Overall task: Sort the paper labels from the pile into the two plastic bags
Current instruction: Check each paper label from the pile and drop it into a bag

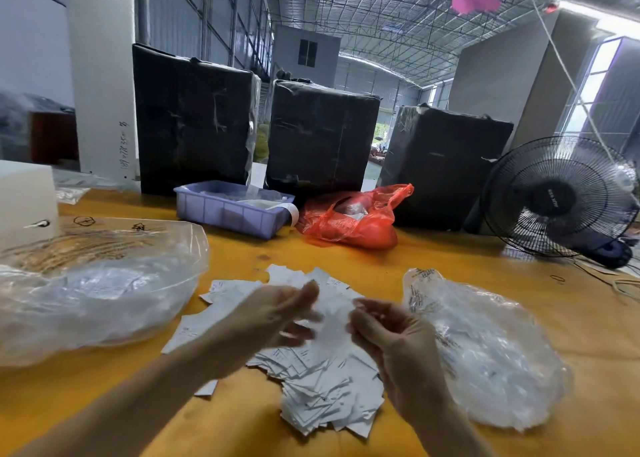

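Left hand (273, 314): fingers blurred, grip cannot be told
Right hand (391, 339): fingers loosely curled, holding nothing visible
Pile of white paper labels (322, 380): near edge of yellow worktop (450, 259)

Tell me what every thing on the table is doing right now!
Left hand: raised over the pile, blurred, grip unclear.
Right hand: raised, fingers curled, grip unclear.
Label pile: loose, spread between the bags.
Left bag: open, lying flat.
Right bag: crumpled, labels inside.
Red bag: slumped, open.
Tray: holding things.
Fan: blades too unclear to tell.
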### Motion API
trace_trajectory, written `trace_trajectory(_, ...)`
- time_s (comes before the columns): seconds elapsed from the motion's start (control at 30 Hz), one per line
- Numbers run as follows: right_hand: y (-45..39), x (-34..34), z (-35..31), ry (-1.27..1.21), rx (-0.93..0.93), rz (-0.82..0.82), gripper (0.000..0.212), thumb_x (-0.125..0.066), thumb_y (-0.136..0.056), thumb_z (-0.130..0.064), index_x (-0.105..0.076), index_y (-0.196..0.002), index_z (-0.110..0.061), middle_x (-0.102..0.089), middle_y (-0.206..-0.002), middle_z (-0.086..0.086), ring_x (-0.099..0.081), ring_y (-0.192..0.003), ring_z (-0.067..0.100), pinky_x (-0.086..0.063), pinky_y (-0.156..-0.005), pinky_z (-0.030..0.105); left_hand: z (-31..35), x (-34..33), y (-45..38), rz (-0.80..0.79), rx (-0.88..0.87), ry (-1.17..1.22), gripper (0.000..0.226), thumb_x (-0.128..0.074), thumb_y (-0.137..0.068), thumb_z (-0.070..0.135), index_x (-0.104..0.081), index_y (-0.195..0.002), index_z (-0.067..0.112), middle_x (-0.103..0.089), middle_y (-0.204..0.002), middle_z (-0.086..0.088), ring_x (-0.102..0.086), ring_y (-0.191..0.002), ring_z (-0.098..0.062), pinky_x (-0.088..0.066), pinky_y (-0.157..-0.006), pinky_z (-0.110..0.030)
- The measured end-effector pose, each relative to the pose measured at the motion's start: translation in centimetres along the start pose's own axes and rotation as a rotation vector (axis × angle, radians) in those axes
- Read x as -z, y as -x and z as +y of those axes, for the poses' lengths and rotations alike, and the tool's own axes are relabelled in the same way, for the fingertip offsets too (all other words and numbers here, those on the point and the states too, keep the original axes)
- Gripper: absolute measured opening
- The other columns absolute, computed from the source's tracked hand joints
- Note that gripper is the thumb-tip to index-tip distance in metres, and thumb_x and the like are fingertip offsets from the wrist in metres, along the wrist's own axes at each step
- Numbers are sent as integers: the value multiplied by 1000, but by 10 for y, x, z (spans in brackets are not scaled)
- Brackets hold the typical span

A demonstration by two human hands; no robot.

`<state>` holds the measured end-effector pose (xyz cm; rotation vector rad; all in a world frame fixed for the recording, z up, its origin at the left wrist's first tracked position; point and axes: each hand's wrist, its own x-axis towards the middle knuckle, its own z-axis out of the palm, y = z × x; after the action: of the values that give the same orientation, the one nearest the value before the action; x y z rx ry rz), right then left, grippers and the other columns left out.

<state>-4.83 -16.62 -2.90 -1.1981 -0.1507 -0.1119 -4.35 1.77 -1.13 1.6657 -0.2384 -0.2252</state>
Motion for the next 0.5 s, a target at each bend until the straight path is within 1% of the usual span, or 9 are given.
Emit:
trace_trajectory(0.03, 2, -3, 2, 12, -9, -15, 13, -68, -62, 1, -71, -74, -2, -68, -65, 14, -65, -58, 18, -55, -57, 21, -5, -9, -2, -70, 43, 88, 91, -71, -41, 79, -70, -100, 11, -73, -100, -8, -71, -84, -20, -58, -74, -27)
trace_trajectory(0.07, 3, -5, 4, 21, -15, -25, 13, -69, -62, 2, -71, -75, -2, -68, -67, 15, -66, -59, 20, -55, -58, 22, -9, -14, -2, -99, 60, 132, 83, -71, -49, 73, -71, -101, 9, -73, -101, -9, -71, -84, -21, -57, -73, -28)
trace_trajectory(0.13, 4, -5, 3, 54, -32, -31, 13, -68, -67, 7, -71, -76, -2, -68, -70, 16, -66, -61, 20, -55, -60, 23, -16, -20, -3, -43, 48, 180, 54, -74, -64, 51, -74, -96, 8, -74, -94, -8, -71, -76, -15, -55, -68, -23)
trace_trajectory(0.17, 3, -4, 3, 68, -42, -25, 14, -67, -70, 9, -71, -76, -3, -69, -70, 16, -66, -61, 21, -55, -60, 23, -19, -21, -3, 1, 41, 205, 39, -75, -66, 38, -76, -90, 8, -74, -89, -8, -69, -69, -12, -54, -65, -21)
trace_trajectory(0.2, 3, -3, 3, 72, -53, -21, 15, -66, -72, 11, -71, -76, -3, -69, -70, 16, -66, -61, 21, -55, -60, 23, -21, -19, -4, 34, 47, 220, 29, -76, -66, 29, -76, -86, 8, -74, -85, -9, -67, -64, -10, -53, -62, -20)
trace_trajectory(0.23, 3, -2, 2, 70, -64, -21, 15, -66, -72, 11, -70, -77, -3, -69, -71, 16, -67, -62, 22, -55, -60, 24, -22, -18, -4, 51, 66, 228, 26, -76, -64, 24, -76, -84, 7, -74, -82, -9, -66, -60, -10, -52, -59, -19)
trace_trajectory(0.3, 2, -2, 2, 58, -80, -32, 14, -68, -69, 9, -69, -79, -1, -69, -72, 16, -67, -63, 23, -56, -64, 26, -23, -15, -3, 44, 120, 255, 33, -78, -60, 17, -74, -90, 5, -74, -84, -10, -67, -61, -12, -52, -55, -19)
trace_trajectory(0.4, 3, -3, 3, 40, -86, -47, 16, -69, -65, 6, -69, -80, -1, -69, -71, 15, -67, -63, 23, -56, -65, 27, -22, -15, -1, -7, 163, 323, 35, -76, -63, 18, -72, -94, 2, -73, -92, -12, -69, -66, -16, -54, -54, -20)
trace_trajectory(0.5, 3, -1, 5, 50, -85, -53, 14, -68, -70, 9, -69, -80, -1, -68, -68, 12, -67, -62, 21, -56, -63, 24, -24, -19, -3, 88, 135, 342, 26, -72, -68, 16, -72, -88, -2, -72, -82, -14, -66, -57, -13, -49, -48, -17)
